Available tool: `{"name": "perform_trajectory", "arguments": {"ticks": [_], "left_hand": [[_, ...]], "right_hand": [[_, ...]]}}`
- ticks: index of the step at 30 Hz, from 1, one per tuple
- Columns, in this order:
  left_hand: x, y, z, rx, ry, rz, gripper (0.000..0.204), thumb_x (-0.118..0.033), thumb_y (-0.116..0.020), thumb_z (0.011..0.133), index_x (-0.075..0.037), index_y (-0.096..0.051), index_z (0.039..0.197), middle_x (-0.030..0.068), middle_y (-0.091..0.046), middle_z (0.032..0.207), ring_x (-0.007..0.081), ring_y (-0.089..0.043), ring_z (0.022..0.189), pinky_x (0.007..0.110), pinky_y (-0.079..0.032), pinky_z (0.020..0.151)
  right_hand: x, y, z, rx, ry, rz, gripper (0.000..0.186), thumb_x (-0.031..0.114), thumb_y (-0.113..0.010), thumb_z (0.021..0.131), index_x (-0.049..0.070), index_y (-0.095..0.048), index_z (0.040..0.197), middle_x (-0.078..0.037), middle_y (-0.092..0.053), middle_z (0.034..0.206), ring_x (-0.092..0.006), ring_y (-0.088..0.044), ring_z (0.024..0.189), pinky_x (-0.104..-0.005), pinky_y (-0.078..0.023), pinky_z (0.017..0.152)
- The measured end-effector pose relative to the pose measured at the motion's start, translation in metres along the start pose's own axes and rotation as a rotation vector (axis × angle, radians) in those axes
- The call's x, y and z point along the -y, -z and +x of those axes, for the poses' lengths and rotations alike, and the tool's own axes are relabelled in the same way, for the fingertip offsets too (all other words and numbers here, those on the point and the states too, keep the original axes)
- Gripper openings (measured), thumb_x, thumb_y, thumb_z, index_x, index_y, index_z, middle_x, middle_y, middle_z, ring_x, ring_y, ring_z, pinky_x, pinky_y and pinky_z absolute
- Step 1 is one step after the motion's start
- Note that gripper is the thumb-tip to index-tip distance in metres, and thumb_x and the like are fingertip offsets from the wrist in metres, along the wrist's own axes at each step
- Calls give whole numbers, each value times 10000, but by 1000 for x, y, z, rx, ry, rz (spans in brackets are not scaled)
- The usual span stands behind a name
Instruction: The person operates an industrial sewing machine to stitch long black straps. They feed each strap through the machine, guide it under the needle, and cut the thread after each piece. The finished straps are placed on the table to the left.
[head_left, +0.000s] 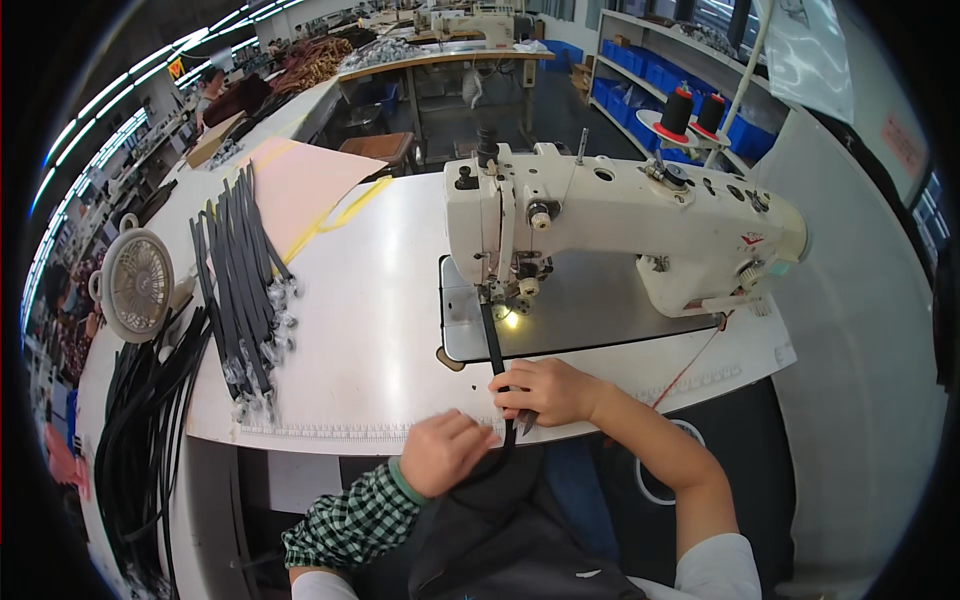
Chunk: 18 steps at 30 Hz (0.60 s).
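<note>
A narrow black strap runs from under the presser foot of the white sewing machine toward me and over the table's front edge, where it curves down. My right hand is closed on the strap just in front of the machine bed. A small dark pointed tool pokes out beneath its fingers; its kind is not clear. To the left, my left hand has its fingers curled together, with the tips close beside the hanging strap. What they grip, if anything, is hidden. The machine's lamp lights the needle area.
Left on the white table lie a bundle of dark straps with clear-wrapped ends, loose black straps hanging over the edge, and a small round fan. Pink sheet material lies behind. Thread cones stand behind the machine.
</note>
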<state>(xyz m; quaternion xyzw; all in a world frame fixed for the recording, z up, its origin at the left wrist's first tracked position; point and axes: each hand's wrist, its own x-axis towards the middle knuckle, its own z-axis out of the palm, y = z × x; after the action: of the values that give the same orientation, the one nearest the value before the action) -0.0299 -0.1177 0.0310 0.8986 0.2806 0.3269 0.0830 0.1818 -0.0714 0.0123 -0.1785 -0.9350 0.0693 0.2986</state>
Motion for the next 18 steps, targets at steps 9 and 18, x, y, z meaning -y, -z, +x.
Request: {"name": "perform_trajectory", "arguments": {"ticks": [9,18], "left_hand": [[79,-24,44,200,-36,210,327,-136,-582,726,-62,-558,1043,90,-533,1075,228,-485,1009,337,-407,826],[106,-22,64,189,-10,7,378,-214,-685,643,-32,-611,966,98,-555,1035,242,-509,968,347,-422,819]], "right_hand": [[-2,-5,2,-7,-63,-64,181,202,-650,688,104,-561,812,-8,-545,940,-183,-497,704,-291,-454,580],[0,-4,3,-3,-75,-56,184,216,-642,699,105,-560,820,-4,-549,976,-170,-488,681,-287,-443,566]]}}
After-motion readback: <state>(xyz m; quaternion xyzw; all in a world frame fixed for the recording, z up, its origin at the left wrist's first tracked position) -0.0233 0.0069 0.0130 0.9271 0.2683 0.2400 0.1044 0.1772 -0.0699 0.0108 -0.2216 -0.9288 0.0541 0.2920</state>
